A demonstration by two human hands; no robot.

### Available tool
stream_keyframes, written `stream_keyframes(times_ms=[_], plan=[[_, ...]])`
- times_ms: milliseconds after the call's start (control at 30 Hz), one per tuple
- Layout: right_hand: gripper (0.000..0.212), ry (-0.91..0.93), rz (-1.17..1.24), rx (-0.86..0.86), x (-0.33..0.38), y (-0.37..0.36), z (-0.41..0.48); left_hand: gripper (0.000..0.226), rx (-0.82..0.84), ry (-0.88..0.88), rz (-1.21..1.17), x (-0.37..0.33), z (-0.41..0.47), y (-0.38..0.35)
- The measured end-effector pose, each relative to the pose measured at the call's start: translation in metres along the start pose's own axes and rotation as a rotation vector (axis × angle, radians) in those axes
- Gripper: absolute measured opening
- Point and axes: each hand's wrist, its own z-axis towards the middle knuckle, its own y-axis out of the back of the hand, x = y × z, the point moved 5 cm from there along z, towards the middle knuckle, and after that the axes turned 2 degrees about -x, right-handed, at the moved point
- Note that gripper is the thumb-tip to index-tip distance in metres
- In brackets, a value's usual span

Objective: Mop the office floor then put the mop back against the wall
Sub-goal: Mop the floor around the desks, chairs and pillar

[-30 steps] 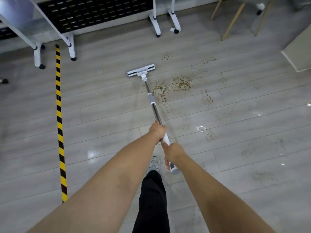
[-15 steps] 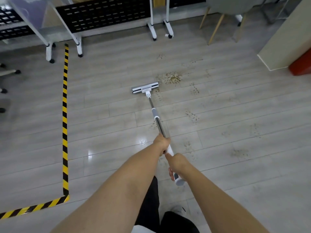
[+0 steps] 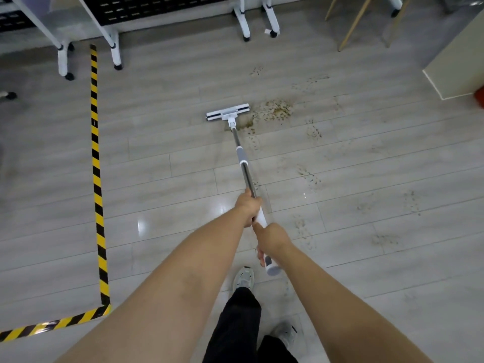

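Note:
A flat white mop head (image 3: 227, 111) lies on the grey plank floor (image 3: 162, 179), its right end touching a brown dirt patch (image 3: 276, 111). The mop's metal and white handle (image 3: 245, 169) runs back toward me. My left hand (image 3: 248, 205) grips the handle higher up the shaft. My right hand (image 3: 272, 239) holds the white grip near the handle's end. Muddy footprints (image 3: 310, 176) trail across the floor to the right of the handle.
Yellow-and-black tape (image 3: 96, 163) marks a line on the left and turns a corner near my feet. White wheeled table legs (image 3: 115, 52) and a black perforated panel (image 3: 157, 6) stand at the back. Wooden chair legs (image 3: 352, 27) and a beige cabinet (image 3: 455, 72) are at the right.
The mop head has slid forward again, up to the left edge of the dirt patch, after being pulled back. Both hands kept their grip, and my foot has stepped forward.

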Motion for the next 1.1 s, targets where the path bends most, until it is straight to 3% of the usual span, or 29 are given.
stream_keyframes(times_ms=[233, 400, 533, 800, 1100], plan=[[0.048, 0.012, 0.036, -0.014, 0.088, 0.01, 0.055, 0.05, -0.024, -0.043, 0.046, -0.074, 0.072, 0.037], [0.047, 0.002, 0.064, -0.01, 0.095, 0.01, 0.079, 0.053, -0.037, -0.046, 0.131, -0.082, 0.093, 0.037], [0.05, -0.01, 0.031, -0.026, 0.067, 0.006, 0.082, 0.064, -0.022, -0.032, 0.157, -0.062, 0.089, 0.023], [0.052, 0.002, 0.025, -0.034, 0.005, 0.007, 0.062, 0.063, -0.015, -0.025, 0.157, -0.021, 0.045, -0.01], [0.047, -0.007, -0.001, -0.028, -0.173, -0.009, -0.017, 0.056, 0.006, -0.02, 0.178, 0.116, -0.071, -0.089]])
